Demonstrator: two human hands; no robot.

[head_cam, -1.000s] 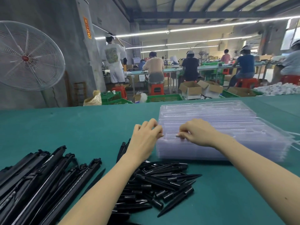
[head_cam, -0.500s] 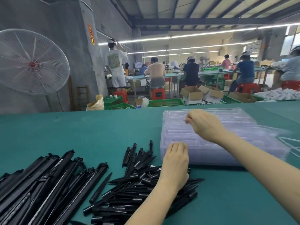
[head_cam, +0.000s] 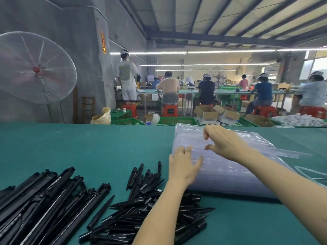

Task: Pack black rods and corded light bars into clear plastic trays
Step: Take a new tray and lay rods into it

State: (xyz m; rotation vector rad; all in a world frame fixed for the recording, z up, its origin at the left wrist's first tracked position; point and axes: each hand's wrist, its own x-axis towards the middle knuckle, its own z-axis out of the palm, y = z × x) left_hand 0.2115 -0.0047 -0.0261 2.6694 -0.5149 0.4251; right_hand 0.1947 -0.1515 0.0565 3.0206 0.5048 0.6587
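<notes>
Left grip [head_cam: 183, 167]: fingers spread and relaxed, resting on the near left corner of the stack of clear trays [head_cam: 230, 167], holding nothing.
Right grip [head_cam: 223, 141]: over the stack's top, thumb and fingers curled (whether they pinch a tray edge cannot be told).
Black rods [head_cam: 152, 209]: loose heap on the green tabletop [head_cam: 88, 149], under the left forearm.
Light bars [head_cam: 35, 206]: long black pile, left of both grips.

Clear tray stack [head_cam: 230, 174] right, short black rods [head_cam: 150, 214] beside, light bars [head_cam: 35, 206] left
</notes>
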